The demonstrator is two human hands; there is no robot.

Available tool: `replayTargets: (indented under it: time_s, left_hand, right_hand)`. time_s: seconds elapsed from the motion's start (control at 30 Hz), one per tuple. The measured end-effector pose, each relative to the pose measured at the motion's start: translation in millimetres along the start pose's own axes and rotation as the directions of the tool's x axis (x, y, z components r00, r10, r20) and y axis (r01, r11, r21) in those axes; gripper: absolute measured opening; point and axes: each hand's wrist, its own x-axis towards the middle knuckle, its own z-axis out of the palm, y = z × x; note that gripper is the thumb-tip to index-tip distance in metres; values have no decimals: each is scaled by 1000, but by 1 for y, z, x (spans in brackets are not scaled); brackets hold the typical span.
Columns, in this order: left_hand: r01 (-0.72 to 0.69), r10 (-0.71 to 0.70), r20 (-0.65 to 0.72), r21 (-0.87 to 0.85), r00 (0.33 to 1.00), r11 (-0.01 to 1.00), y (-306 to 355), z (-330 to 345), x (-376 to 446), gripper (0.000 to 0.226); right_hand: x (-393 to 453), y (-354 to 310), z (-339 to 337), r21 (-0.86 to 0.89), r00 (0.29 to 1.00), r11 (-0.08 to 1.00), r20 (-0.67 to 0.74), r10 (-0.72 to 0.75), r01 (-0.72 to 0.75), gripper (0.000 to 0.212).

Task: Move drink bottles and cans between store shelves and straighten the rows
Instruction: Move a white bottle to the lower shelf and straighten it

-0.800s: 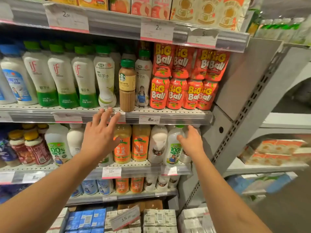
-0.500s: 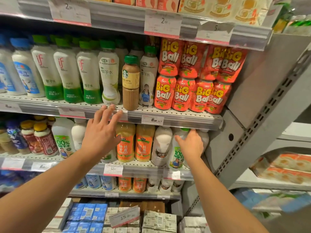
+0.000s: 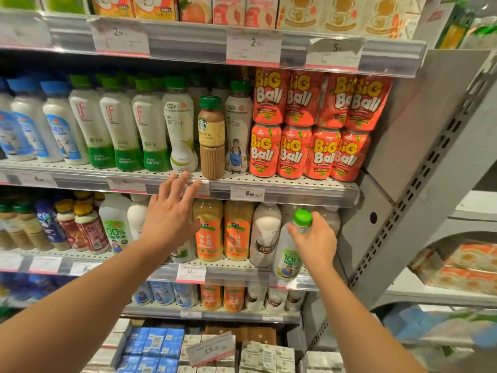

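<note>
My right hand (image 3: 314,238) grips the neck of a white coconut-water bottle with a green cap (image 3: 289,257). The bottle leans forward over the front edge of the lower shelf (image 3: 242,273). My left hand (image 3: 169,219) is spread with straight fingers in front of the lower row, its fingertips at the price rail of the middle shelf (image 3: 295,189). It holds nothing. Just above it on that middle shelf stands a brown latte bottle (image 3: 212,138) with a green cap. Two orange-labelled bottles (image 3: 223,232) stand between my hands.
Stacked red Big Ball cans (image 3: 309,125) fill the right end of the middle shelf, white coconut bottles (image 3: 115,125) its left. A grey metal upright (image 3: 419,184) bounds the shelves on the right. Carton packs (image 3: 156,345) lie at the bottom, juice cartons (image 3: 215,8) on top.
My right hand has pulled the green-capped bottle out from under the shelf, so its cap now shows and it tilts forward. My left hand has stayed at the shelf rail.
</note>
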Motion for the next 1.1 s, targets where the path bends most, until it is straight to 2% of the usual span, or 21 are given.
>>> replayTargets:
  time_s: [0.33,0.47,0.57,0.63,0.73,0.77,0.83,0.9,1.0,1.1]
  left_hand:
    - [-45,45,24,-16,999,999,-7,-1,-1,95]
    - [-53,58,96,-58,994,997,-7,-11,-5,101]
    - [-67,84,151,-117,985,991,-11,-20,-4,97]
    - [-116,144,140,-194,980,974,-21,-31,-4,89]
    - [-260,257,-48,-263,965,929,-48,-41,-18,54]
    - [-268,253,-91,-287,963,920,-59,-38,-25,43]
    - [-149,146,-38,-402,989,904,-82,-25,-39,27]
    - [56,-9,96,-497,995,866,-104,-4,-48,19]
    - [323,-254,200,-562,946,762,-138,27,-53,31]
    - [439,-367,245,-578,897,688,-160,43,-51,52]
  right_hand:
    - [-63,-20,-29,237,994,968,55,-94,78,23]
    - [-83,-39,-37,222,992,971,65,-104,87,21]
    - [-96,-51,-39,190,989,975,68,-131,116,28]
    - [-102,-56,-39,151,987,980,80,-139,126,29]
    - [-110,-63,-35,139,986,985,118,-119,102,27]
    - [-113,-64,-32,125,985,987,128,-115,99,26]
    - [-116,-66,-25,109,984,990,141,-108,94,26]
    - [-118,-70,-18,111,981,990,162,-106,89,27]
    - [-119,-81,-8,91,979,991,171,-113,98,29]
    - [-119,-98,3,99,972,988,194,-133,115,25]
